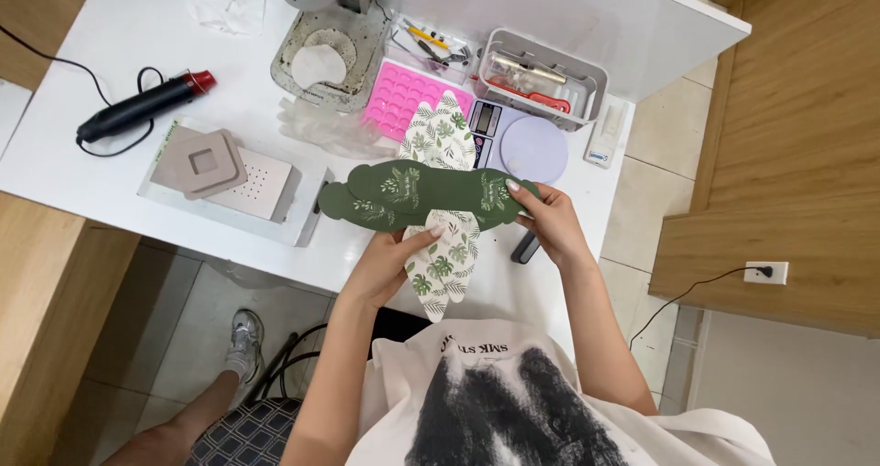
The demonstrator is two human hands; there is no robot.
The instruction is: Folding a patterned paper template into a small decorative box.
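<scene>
A long dark green cardboard cut-out (422, 195) with scalloped ends lies crosswise over a white card printed with green leaves (444, 200). My left hand (390, 263) grips the leaf-printed card from below, thumb on its lower half. Pinching the right end of the green cut-out is my right hand (548, 220). Both pieces are held just above the white table (110, 168), near its front edge.
Behind the cards sit a pink silicone mould (403, 95), a small scale with a round lilac pan (532, 150), a grey tray of tools (541, 76) and clear gloves (321, 127). At the left lie a black heat gun with a red tip (147, 104) and a grey square mould on a white box (206, 165).
</scene>
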